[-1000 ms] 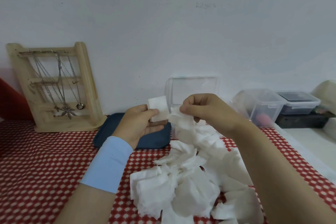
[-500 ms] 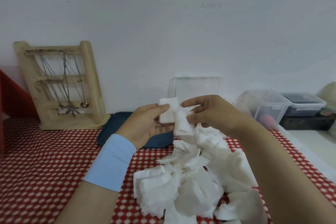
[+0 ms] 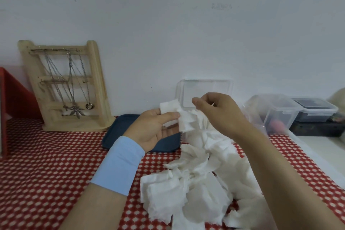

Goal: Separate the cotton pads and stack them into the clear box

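The left hand (image 3: 155, 129) pinches cotton pads (image 3: 168, 107) under its thumb, toward the back edge of the desk (image 3: 37, 173). The right hand (image 3: 220, 112) curls beside them, grip unclear.

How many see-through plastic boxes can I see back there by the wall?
3. The clear box, lid raised, stands mid-table by the wall; a bigger tub sits to its right; a shallower box with dark contents is beyond that. Others may be hidden.

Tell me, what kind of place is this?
Probably a dressing table at home: a wooden stand holds necklaces, cotton pads lie heaped on a red patterned cloth, and lidded plastic tubs sit nearby.
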Demonstrator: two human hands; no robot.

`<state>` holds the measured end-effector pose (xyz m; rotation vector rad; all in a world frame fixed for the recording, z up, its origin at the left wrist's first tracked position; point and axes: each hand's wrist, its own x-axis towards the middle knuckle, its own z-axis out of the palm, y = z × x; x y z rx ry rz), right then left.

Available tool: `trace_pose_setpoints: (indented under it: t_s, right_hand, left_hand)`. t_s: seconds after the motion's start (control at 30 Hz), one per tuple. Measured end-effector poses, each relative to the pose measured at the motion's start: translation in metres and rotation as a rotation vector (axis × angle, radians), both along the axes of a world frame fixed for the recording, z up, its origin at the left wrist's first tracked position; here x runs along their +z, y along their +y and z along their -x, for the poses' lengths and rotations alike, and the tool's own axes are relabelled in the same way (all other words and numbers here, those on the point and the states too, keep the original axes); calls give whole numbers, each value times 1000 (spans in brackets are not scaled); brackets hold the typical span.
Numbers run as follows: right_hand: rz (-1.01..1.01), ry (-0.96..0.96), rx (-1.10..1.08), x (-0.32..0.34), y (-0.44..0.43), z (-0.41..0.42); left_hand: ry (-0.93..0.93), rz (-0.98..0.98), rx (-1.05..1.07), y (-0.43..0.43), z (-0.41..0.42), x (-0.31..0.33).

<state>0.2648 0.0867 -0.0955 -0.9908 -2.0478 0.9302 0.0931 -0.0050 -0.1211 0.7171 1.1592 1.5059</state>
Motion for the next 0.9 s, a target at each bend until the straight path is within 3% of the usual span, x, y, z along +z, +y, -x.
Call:
trace_pose_setpoints:
  t_s: [0.13,0.37,0.77,0.9]
  right_hand:
    - [140,-93,84,10,-10,-6]
    - [257,60,189,5,-9,-1]
    - [116,-438,140,3,3,-10]
    - [417,-126,196,4,4,-10]
  left_hand:
    - [7,-23,52,3,2,-3]
    - [93,-65,112,3,-2,-4]
    - [130,-83,133,3,-8,-3]
    - [139,-108,63,2,-10,-2]
